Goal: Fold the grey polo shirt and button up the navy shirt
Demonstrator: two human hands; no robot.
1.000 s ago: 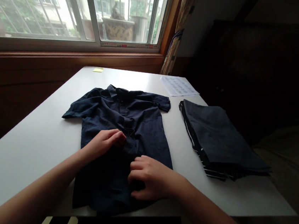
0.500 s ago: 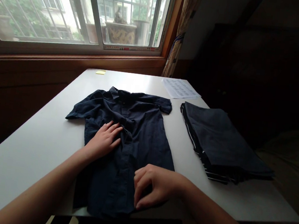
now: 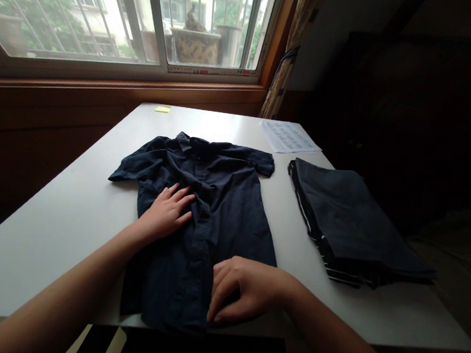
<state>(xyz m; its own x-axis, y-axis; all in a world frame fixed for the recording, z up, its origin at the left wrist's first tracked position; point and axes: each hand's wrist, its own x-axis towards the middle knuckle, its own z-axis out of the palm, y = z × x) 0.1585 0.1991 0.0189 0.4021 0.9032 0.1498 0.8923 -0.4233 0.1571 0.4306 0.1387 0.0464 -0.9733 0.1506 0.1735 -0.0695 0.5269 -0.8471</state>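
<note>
While the left hand (image 3: pixel 168 211) lies flat near the middle of the frame, its fingers spread over the front of a dark navy shirt (image 3: pixel 236 210), the right hand (image 3: pixel 240 292) is curled at the lower centre, above the shirt's lower right part, with thumb and forefinger drawn close together (whether a bit of cloth is caught between their tips, I cannot tell). The shirt lies front up across the centre of the frame, its collar (image 3: pixel 184 141) toward the top, one short sleeve (image 3: pixel 129 165) reaching out to the left and the other to the right, and its hem near the bottom edge of the tabletop; soft creases run over the chest and around the button strip. Under it is a white table (image 3: pixel 62 220). Right of centre, apart from the shirt, sits a stack of folded dark clothes (image 3: pixel 344 216), with white-striped cloth showing along its left and lower edges. Printed sheets of paper (image 3: pixel 290 137) lie at the table's upper right corner, and a small yellow note (image 3: pixel 162 109) at its upper left. A barred window (image 3: pixel 157 16) fills the upper left of the frame, a patterned planter (image 3: pixel 196 47) visible through it, and a gathered curtain (image 3: pixel 287 64) hangs just beside it.
</note>
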